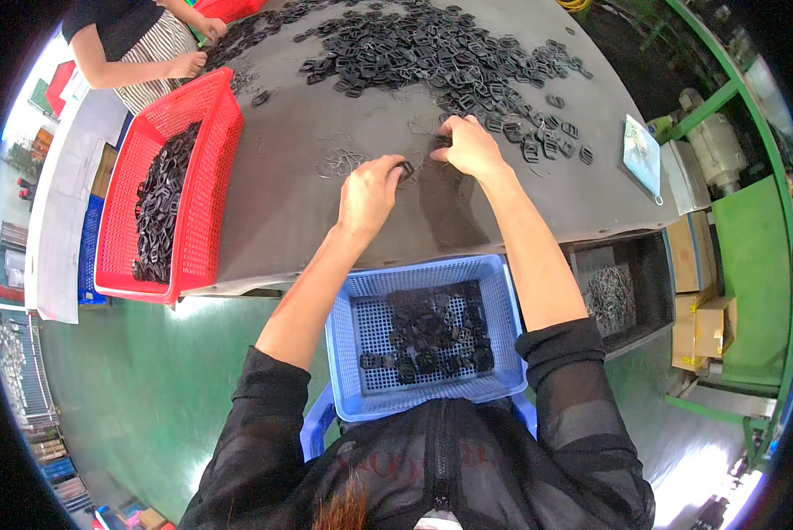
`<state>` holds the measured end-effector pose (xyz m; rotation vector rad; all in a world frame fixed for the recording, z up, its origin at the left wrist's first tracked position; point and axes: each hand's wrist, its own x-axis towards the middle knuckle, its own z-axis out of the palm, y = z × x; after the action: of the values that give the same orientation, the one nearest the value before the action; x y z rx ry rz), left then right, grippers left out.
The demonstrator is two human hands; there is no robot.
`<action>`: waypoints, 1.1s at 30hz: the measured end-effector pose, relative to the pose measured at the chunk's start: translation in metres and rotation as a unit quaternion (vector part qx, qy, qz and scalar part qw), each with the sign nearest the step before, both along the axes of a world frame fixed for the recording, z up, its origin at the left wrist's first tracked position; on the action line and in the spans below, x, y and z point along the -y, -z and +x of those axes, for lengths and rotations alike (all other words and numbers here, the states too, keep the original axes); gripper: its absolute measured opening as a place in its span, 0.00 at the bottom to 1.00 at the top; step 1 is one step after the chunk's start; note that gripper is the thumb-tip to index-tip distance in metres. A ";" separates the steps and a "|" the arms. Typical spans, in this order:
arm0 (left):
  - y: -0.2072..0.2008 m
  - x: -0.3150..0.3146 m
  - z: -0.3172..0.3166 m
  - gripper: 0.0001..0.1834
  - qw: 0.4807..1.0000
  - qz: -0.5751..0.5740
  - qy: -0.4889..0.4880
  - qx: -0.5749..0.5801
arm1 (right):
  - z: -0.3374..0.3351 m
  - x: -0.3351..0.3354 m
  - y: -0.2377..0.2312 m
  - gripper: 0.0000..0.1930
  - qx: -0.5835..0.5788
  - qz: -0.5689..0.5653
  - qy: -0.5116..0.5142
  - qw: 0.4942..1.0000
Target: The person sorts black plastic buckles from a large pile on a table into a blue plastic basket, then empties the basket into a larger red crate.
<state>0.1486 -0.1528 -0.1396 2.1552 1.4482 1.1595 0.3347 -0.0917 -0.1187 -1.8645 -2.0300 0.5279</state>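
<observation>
Over the grey tabletop [281,185], my left hand [367,196] pinches a small black plastic buckle [405,168] between thumb and fingertips. Just right of it and slightly farther away, my right hand [474,150] has its fingers closed around a dark piece [443,141], which looks like another buckle but is partly hidden. Thin wire-like scraps [339,159] lie beside my left hand. A large heap of black buckles [432,53] spreads across the far table, its near edge reaching my right hand. Below my forearms, a blue basket [423,406] contains several black buckles [427,331].
A tall red basket [206,230] of black buckles stands at the table's left edge. Beyond it, another person's hand [186,65] works by the table. To the right are a blue-white card [642,157], a dark bin of metal pieces [648,291], cardboard boxes [701,327] and a green frame [705,108].
</observation>
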 end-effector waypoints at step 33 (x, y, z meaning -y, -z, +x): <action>0.011 -0.042 -0.078 0.22 0.946 -0.005 -0.045 -0.320 | -0.014 -0.033 0.031 0.23 0.047 0.238 -0.040 0.969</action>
<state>0.0708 -0.1103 -0.1506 2.6202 1.7996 0.4685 0.3210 -0.0587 -0.1497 -1.5458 -2.0656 -0.0375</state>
